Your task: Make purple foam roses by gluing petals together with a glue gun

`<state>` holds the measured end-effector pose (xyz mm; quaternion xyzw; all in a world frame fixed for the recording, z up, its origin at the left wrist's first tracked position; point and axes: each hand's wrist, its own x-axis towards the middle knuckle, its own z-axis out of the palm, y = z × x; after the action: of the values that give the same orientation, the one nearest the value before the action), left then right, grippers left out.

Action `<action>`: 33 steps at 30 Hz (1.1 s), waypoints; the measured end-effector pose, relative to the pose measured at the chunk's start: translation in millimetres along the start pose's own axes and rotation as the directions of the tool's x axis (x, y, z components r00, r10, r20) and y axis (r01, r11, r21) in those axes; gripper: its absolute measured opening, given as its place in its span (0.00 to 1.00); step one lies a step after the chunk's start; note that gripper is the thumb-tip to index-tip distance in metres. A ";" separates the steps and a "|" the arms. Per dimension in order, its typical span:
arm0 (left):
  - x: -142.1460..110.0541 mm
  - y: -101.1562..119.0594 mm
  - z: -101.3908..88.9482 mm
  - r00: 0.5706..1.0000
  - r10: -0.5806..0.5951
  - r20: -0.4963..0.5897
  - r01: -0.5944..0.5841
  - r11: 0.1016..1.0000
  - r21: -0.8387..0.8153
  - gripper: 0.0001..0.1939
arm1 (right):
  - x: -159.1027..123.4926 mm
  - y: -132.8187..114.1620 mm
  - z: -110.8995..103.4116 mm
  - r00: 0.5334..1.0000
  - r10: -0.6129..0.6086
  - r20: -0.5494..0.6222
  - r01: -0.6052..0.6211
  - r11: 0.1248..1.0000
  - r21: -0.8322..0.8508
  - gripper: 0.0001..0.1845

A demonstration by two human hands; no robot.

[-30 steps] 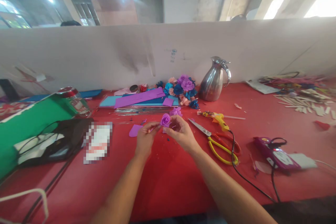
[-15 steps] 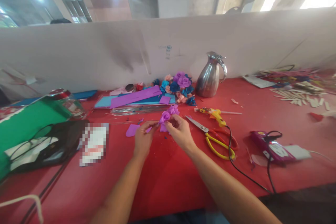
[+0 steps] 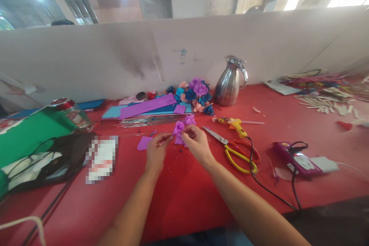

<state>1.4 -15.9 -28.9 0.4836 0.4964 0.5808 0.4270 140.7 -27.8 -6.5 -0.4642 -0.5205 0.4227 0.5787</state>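
Between my two hands is a small purple paper flower (image 3: 178, 127), its petals curled like a rose. My left hand (image 3: 157, 150) pinches it from the left, low down. From the right, my right hand (image 3: 197, 144) has thumb and fingers closed at the flower's edge. Just behind it lies another purple paper flower (image 3: 189, 119). A cut purple paper petal (image 3: 144, 143) rests left of my left hand. To the right of my right hand lie scissors (image 3: 230, 148) with red and yellow handles, and a yellow glue gun (image 3: 238, 126) with a stick in it.
A steel jug (image 3: 228, 84) stands at the back beside a heap of paper flowers (image 3: 194, 96). Purple paper strips (image 3: 148, 107) lie on blue sheets. A glass jar (image 3: 76, 113) stands left. The glue gun's black cord runs past a purple power box (image 3: 296, 159) on the red table (image 3: 178, 207).
The whole view has shifted slightly. My hands stay on the purple flower, which has turned a little and tilts slightly more to the left.
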 end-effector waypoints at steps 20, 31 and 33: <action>1.4 -1.5 -1.2 0.997 0.077 0.018 -0.078 0.989 0.127 0.10 | 1.4 1.5 -0.5 0.999 -0.015 -0.051 0.009 0.994 -0.111 0.04; -2.2 4.2 3.5 0.999 -0.042 0.017 0.044 0.996 -0.082 0.08 | 0.9 3.4 3.2 0.999 0.046 0.002 -0.046 0.996 0.082 0.06; -2.5 5.2 3.5 0.998 -0.049 0.030 0.052 0.993 -0.108 0.07 | 0.9 2.9 3.2 0.999 0.054 0.002 -0.054 0.994 0.091 0.07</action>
<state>5.3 -18.6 -24.0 0.4548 0.4704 0.5893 0.4739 137.5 -26.0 -9.1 -0.4513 -0.4877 0.4613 0.5879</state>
